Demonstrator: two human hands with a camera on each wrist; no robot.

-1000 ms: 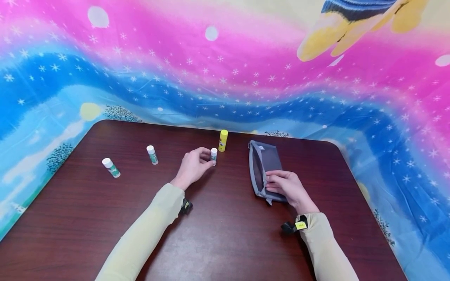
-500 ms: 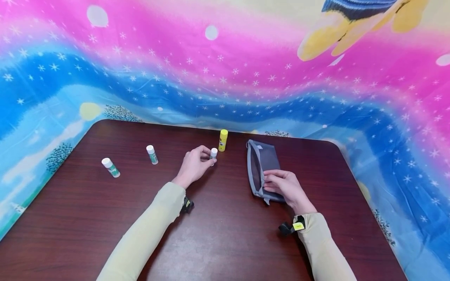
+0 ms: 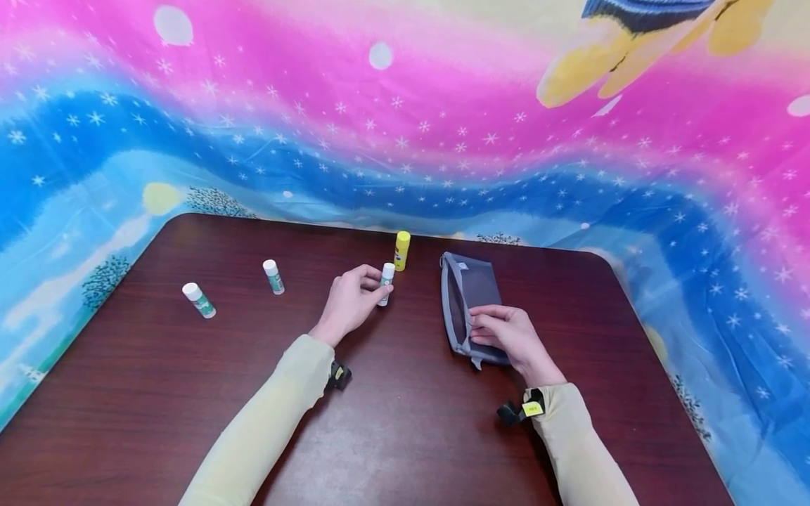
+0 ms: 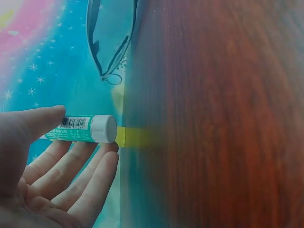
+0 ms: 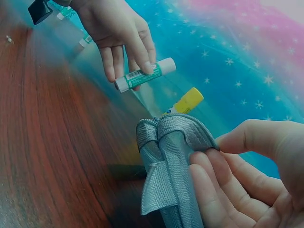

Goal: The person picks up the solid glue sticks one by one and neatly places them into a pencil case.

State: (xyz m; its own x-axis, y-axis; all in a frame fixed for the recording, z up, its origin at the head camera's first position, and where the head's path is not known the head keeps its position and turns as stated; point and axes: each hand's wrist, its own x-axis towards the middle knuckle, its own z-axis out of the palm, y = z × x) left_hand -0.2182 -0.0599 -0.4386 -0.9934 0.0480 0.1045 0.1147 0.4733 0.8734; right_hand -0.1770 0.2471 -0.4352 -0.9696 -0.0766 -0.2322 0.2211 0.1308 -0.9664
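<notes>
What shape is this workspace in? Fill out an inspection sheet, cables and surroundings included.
Surface: dark wood-grain table, glare near the person.
Job things: white-capped glue stick, held; similar stick at left, another stick farther left; yellow glue stick upright at back; grey pouch, mouth open.
Clutter: tiny pale speck, too small to identify.
Hands: left hand pinches the white-capped glue stick in its fingers; right hand holds the pouch's edge.
Cables: nothing seen.
Surroundings: pink-and-blue snowflake cloth behind the table.

White-capped green glue stick (image 3: 387, 277), cap up, pinched in left hand (image 3: 350, 299). Grey pouch (image 3: 484, 287) at its three o'clock, mouth gaping toward nine, edge pinched by right hand (image 3: 514, 339).
</notes>
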